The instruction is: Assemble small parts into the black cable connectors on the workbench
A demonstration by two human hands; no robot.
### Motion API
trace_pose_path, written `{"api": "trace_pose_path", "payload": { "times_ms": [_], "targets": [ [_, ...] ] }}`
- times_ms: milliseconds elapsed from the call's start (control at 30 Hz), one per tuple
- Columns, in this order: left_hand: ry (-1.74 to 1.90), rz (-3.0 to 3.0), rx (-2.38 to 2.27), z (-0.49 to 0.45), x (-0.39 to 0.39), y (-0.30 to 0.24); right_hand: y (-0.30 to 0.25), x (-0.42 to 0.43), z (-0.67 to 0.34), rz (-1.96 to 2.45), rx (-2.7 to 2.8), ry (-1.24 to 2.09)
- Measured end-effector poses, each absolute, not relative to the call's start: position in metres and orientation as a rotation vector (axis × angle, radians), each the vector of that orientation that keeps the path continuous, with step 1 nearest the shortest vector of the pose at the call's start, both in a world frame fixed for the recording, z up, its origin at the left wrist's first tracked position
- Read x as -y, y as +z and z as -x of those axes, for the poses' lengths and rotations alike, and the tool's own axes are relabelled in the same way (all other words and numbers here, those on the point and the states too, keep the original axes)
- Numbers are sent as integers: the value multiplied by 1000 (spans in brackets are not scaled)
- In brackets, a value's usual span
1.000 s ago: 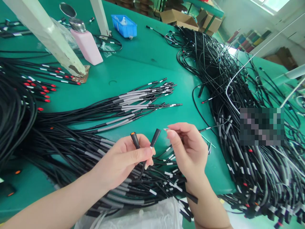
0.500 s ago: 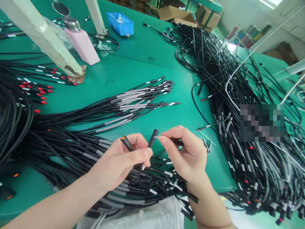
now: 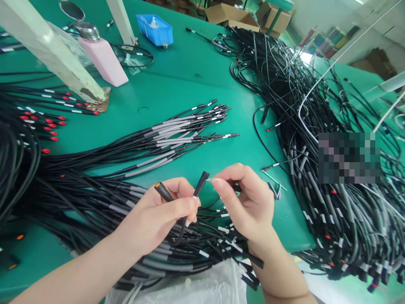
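Observation:
My left hand (image 3: 158, 213) is closed round two black cable ends: an orange-tipped connector (image 3: 162, 191) and a plain black connector (image 3: 201, 184), both sticking up from my fingers. My right hand (image 3: 245, 202) is pinched, its thumb and forefinger holding a small pale label or sleeve (image 3: 210, 180) right at the tip of the black connector. Both hands hover over a bundle of black cables with grey sleeves (image 3: 177, 253) at the near table edge.
On the green table (image 3: 177, 90) lie a fanned cable bundle (image 3: 186, 131), a big tangled cable pile (image 3: 310, 139) at right, red-tipped cables (image 3: 47, 120) at left, a pink dispenser bottle (image 3: 103, 57), a blue tray (image 3: 155, 28), a white post (image 3: 53, 55) and a clear bag (image 3: 193, 289).
My right hand has moved left, bringing the small pale piece up to the tip of the black connector. The view has shifted slightly; my left hand keeps its grip.

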State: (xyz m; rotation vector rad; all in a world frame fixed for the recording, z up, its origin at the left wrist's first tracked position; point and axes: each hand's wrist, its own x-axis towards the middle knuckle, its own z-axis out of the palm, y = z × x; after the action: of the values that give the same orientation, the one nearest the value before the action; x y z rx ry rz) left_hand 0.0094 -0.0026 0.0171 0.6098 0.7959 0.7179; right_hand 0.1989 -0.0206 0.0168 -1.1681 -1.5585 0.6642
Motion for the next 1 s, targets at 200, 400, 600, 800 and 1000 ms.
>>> {"api": "trace_pose_path", "payload": {
  "times_ms": [200, 400, 600, 800, 1000],
  "targets": [
    [710, -634, -794, -10, 1, 17, 17, 20, -199, 1186, 1554, 499],
    [698, -642, -796, -10, 2, 18, 17, 18, -199, 1191, 1645, 428],
    [715, -650, -794, -11, 0, 18, 20, 19, -199, 1196, 1665, 460],
    [710, -613, -795, -10, 2, 17, 20, 20, -201, 1185, 1625, 493],
    [708, -622, -785, -10, 1, 20, 19, 20, -201, 1194, 1594, 573]
  ]
}}
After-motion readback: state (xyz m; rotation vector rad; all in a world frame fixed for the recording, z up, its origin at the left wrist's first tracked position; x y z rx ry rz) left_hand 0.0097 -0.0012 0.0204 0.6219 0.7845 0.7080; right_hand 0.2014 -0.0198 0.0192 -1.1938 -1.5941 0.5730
